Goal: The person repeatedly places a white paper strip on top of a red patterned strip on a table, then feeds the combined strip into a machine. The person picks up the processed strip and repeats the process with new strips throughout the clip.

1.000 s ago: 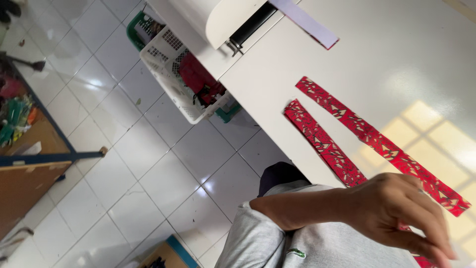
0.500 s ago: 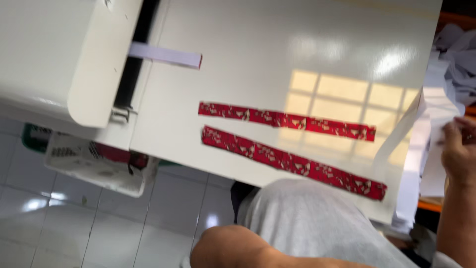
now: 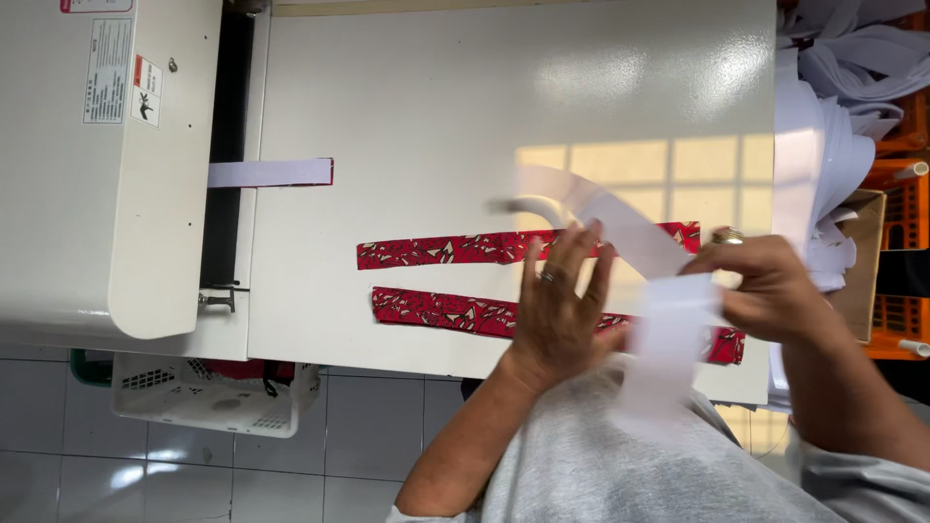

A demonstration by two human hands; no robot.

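Two red patterned fabric strips, upper [image 3: 446, 250] and lower [image 3: 441, 310], lie side by side on a white table [image 3: 436, 107]. My right hand [image 3: 765, 286] pinches a long white strip [image 3: 630, 228], blurred by motion, that curves over the red strips. My left hand [image 3: 560, 305] hovers over the lower red strip with fingers spread, its fingertips against the white strip. Both hands wear a ring.
A white machine [image 3: 107, 165] stands at the table's left end, with a pale strip [image 3: 271, 172] sticking out of its slot. A white basket [image 3: 208, 392] with red cloth sits on the tiled floor below. A heap of white strips [image 3: 833, 107] and orange crates [image 3: 901, 194] lie at the right.
The view has swung to face the table squarely. My right hand has brought the white strip from the right pile over the red strips, and my left hand has come up to meet it.
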